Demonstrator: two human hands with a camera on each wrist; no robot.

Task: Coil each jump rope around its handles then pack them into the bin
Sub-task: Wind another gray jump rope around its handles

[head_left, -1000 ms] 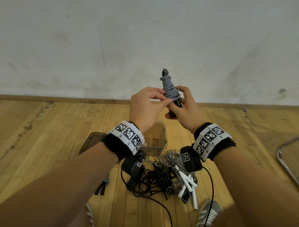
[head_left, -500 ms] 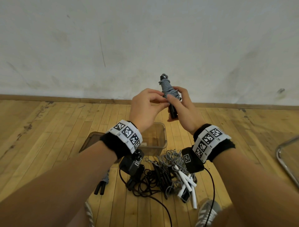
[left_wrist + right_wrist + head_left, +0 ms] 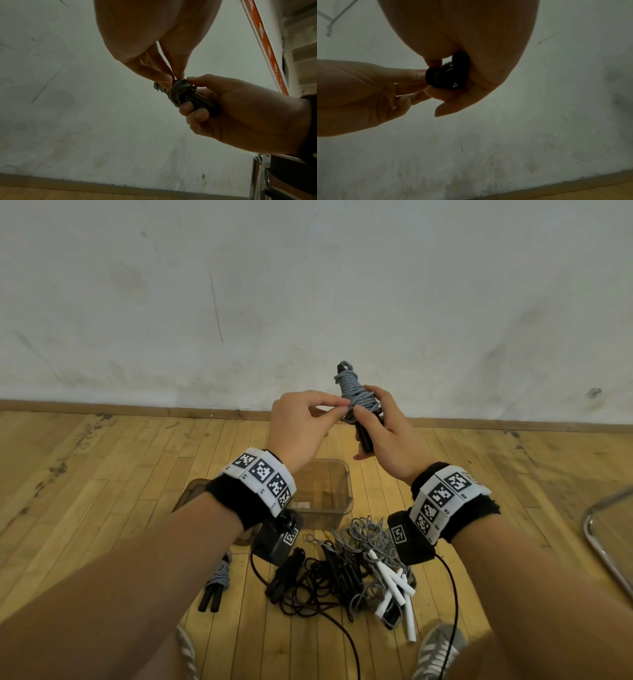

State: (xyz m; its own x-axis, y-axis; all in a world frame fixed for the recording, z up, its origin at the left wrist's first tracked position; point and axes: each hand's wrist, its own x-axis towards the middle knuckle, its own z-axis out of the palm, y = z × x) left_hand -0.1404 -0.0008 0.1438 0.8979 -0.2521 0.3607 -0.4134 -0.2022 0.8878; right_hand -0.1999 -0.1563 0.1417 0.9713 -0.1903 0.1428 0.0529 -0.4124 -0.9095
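Note:
A grey jump rope (image 3: 356, 392) is wound round its two black handles (image 3: 365, 436) and held upright in front of the wall. My right hand (image 3: 368, 419) grips the handles just below the coil, thumb against the rope. My left hand (image 3: 342, 406) pinches a strand at the coil's lower edge between thumb and forefinger. The left wrist view shows that pinch (image 3: 173, 79) on the rope coil (image 3: 180, 92). The handles' butt ends (image 3: 436, 77) show in the right wrist view. A clear plastic bin (image 3: 347, 491) stands on the floor below my hands.
A tangle of black and grey ropes (image 3: 342, 570) with white handles (image 3: 397, 587) lies in front of the bin. One coiled grey rope with black handles (image 3: 217, 583) lies at the left. A metal chair frame (image 3: 603, 546) is at the right edge. My shoes are at the bottom.
The coiled bundle has dropped a little and tilted slightly. My left fingertips have shifted on the coil and now pinch a strand at its lower edge.

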